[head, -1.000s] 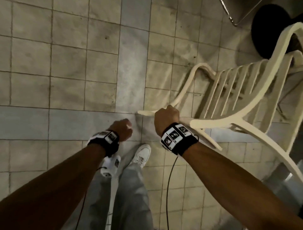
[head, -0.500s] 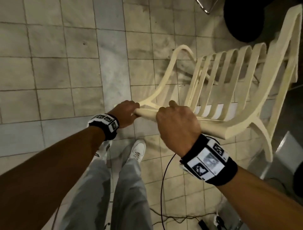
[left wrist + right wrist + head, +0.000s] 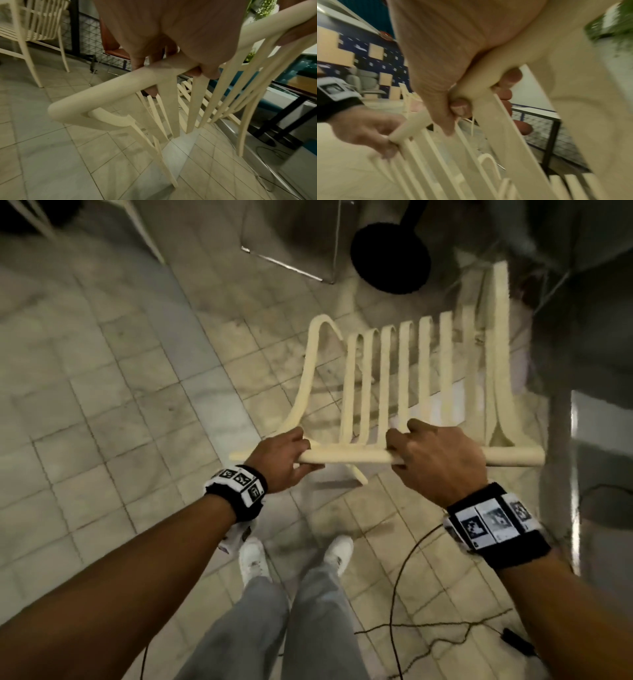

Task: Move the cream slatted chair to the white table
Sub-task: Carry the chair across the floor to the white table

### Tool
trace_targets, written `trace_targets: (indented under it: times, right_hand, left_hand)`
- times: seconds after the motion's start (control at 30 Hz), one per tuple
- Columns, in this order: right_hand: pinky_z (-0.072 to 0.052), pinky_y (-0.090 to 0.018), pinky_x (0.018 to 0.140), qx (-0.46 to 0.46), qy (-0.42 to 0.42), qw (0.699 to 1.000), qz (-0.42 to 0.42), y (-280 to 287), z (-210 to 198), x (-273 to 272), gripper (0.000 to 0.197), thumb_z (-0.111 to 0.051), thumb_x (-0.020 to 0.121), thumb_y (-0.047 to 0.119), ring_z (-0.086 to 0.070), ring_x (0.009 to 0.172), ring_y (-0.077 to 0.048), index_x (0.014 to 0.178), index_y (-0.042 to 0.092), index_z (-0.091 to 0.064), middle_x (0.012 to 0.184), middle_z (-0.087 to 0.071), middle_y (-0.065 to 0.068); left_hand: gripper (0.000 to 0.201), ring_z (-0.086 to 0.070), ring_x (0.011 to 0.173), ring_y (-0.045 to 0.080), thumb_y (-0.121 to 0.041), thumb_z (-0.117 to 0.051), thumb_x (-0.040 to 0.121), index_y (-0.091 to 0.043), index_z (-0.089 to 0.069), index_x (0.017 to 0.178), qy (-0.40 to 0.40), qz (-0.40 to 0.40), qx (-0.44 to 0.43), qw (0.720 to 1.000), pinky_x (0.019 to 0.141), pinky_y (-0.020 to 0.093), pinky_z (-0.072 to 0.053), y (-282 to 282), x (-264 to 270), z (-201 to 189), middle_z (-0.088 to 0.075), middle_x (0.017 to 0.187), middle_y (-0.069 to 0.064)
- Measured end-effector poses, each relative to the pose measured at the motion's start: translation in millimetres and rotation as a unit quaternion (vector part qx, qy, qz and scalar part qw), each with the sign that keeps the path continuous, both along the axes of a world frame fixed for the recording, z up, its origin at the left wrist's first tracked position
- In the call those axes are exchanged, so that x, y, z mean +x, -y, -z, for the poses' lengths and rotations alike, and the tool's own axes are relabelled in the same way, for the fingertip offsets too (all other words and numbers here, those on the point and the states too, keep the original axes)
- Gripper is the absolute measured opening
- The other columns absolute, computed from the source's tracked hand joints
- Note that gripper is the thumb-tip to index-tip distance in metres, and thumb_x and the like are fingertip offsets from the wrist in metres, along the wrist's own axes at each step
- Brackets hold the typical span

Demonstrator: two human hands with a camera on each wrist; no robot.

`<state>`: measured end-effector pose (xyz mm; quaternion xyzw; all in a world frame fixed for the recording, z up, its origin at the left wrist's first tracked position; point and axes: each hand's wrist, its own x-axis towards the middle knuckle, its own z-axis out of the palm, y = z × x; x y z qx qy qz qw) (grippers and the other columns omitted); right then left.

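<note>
At the left of centre in the head view, the left hand [image 3: 281, 458] wraps its fingers round the rounded top rail of the cream slatted wooden chair [image 3: 404, 392], near the rail's left end. Further right, the right hand [image 3: 435, 460] has its grip clenched on the same rail, fingers hooked between the slats. The chair stands just ahead of the person's white shoes [image 3: 253, 559], its slats running toward the upper right of the frame; whether its legs touch the floor I cannot tell.

A likely snag is the thin black cable [image 3: 397, 587] trailing over the tiles at lower right: a chair leg or a foot could catch it. The round black pedestal base [image 3: 390, 258] at top centre and the dark frame along the right edge crowd the path, so a swinging leg might strike them.

The floor is pale, worn square tile [image 3: 102, 440]. In the left wrist view, a second cream chair [image 3: 30, 27] sits at upper left. No white counter is clearly identifiable.
</note>
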<state>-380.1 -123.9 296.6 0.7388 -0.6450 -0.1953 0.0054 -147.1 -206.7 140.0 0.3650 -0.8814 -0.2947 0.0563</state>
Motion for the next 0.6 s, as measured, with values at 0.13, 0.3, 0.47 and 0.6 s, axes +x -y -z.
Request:
trace_targets:
  times: [0.13, 0.3, 0.47, 0.6]
  right_hand:
    - [-0.035, -0.028, 0.047, -0.01, 0.031, 0.998, 0.047, -39.7, -13.7, -55.9, 0.027, -0.077, 0.073, 0.04, -0.054, 0.05, -0.023, 0.091, 0.025, -0.065, 0.071, -0.059, 0.002]
    - [-0.046, -0.031, 0.047, -0.02, 0.07, 0.995, 0.074, -84.5, -16.0, -115.1, 0.025, -0.072, 0.077, 0.045, -0.06, 0.062, -0.019, 0.095, 0.028, -0.065, 0.072, -0.061, 0.004]
    - [-0.043, -0.026, 0.046, -0.098, 0.171, 0.973, 0.119, -129.8, 6.8, -147.5, 0.018, -0.07, 0.078, 0.041, -0.05, 0.053, -0.016, 0.086, 0.025, -0.068, 0.068, -0.057, 0.004]
    - [-0.035, -0.023, 0.048, -0.134, 0.248, 0.947, 0.153, -161.8, 47.2, -155.1, 0.014, -0.071, 0.079, 0.036, -0.051, 0.052, -0.018, 0.084, 0.024, -0.065, 0.07, -0.055, 0.004]
  left_hand:
    - [0.052, -0.06, 0.072, 0.024, -0.065, -0.048, 0.086, -0.016, -0.063, 0.082, 0.016, 0.04, -0.072, 0.996, 0.052, 0.035, -0.046, -27.5, -40.5, -27.5, -0.056, 0.088, 0.0]
    - [0.049, -0.057, 0.077, 0.018, -0.068, -0.05, 0.083, -0.021, -0.064, 0.082, 0.016, 0.046, -0.114, 0.992, 0.051, 0.027, -0.03, -50.3, -84.2, -57.3, -0.056, 0.086, -0.005]
    - [0.049, -0.057, 0.075, 0.018, -0.071, -0.051, 0.08, -0.023, -0.065, 0.078, 0.035, 0.084, -0.165, 0.982, 0.047, 0.027, -0.028, -60.0, -115.9, -80.7, -0.055, 0.081, -0.007]
    - [0.051, -0.06, 0.077, 0.018, -0.071, -0.047, 0.081, -0.024, -0.066, 0.08, 0.085, 0.138, -0.198, 0.967, 0.046, 0.028, -0.033, -64.3, -136.3, -90.6, -0.057, 0.083, -0.007]
